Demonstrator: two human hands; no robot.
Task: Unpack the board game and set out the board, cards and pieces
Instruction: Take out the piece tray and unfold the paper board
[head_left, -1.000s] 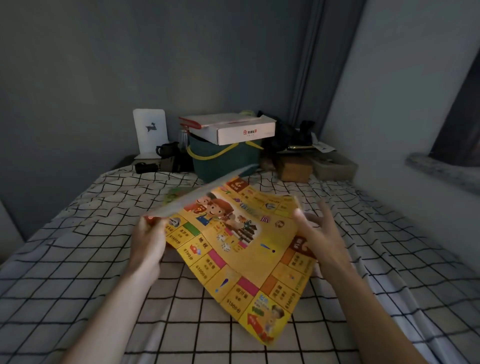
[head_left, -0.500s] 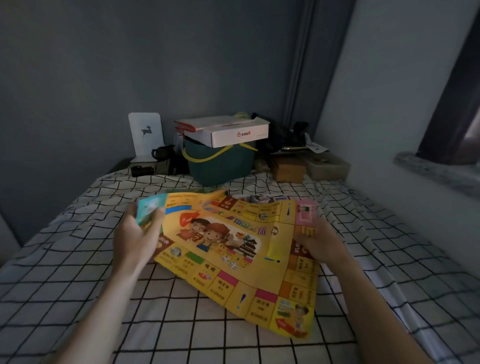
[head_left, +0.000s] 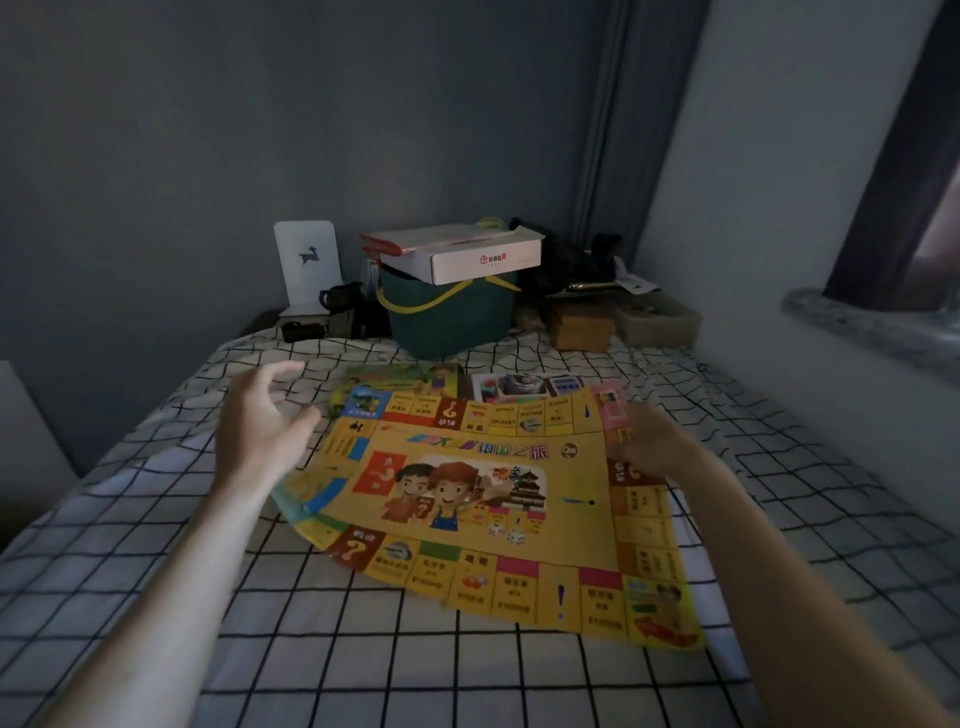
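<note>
The yellow paper game board (head_left: 483, 499) lies unfolded and nearly flat on the checked bedsheet (head_left: 311, 639). My left hand (head_left: 262, 421) hovers just off the board's left edge with loose fingers, holding nothing. My right hand (head_left: 652, 441) rests at the board's far right edge; its fingers are hidden, so I cannot tell whether it still holds the paper. Behind the board lie the game's colourful lid (head_left: 397, 379) and the open box tray (head_left: 524, 387) with cards and pieces in it.
A green bucket (head_left: 447, 322) with a white carton (head_left: 457, 254) on top stands at the head of the bed. A white stand (head_left: 307, 267), a dark mug (head_left: 337, 299) and brown boxes (head_left: 582, 325) flank it. A wall and window ledge (head_left: 872, 327) run along the right.
The board has been opened out and lowered onto the sheet. My left hand has let go of its left corner and lifted away. The view has tilted down slightly.
</note>
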